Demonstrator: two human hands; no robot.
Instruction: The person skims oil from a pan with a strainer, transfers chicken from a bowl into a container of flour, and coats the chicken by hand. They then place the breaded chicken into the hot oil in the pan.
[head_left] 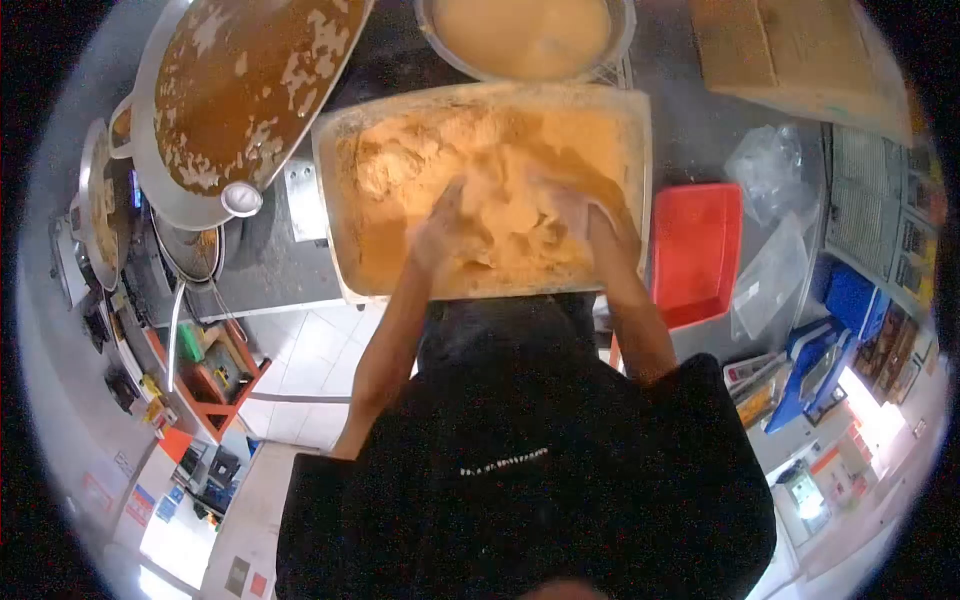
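The loose orange powder (502, 208) lies in the wide tub (590, 92), between my left hand (436, 232) and my right hand (577, 210), about equally near, but from blur I cannot tell whether fingers are spread or closed.

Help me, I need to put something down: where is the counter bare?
The counter is bare between tub, cardboard, plastic bag and red tray, and left of the tub, this side of the big pan. Beyond the tub, a bowl and that pan crowd it.

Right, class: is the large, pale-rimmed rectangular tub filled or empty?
Filled, at least partly: loose orange powder lies heaped inside the tub, around the left hand and right hand.
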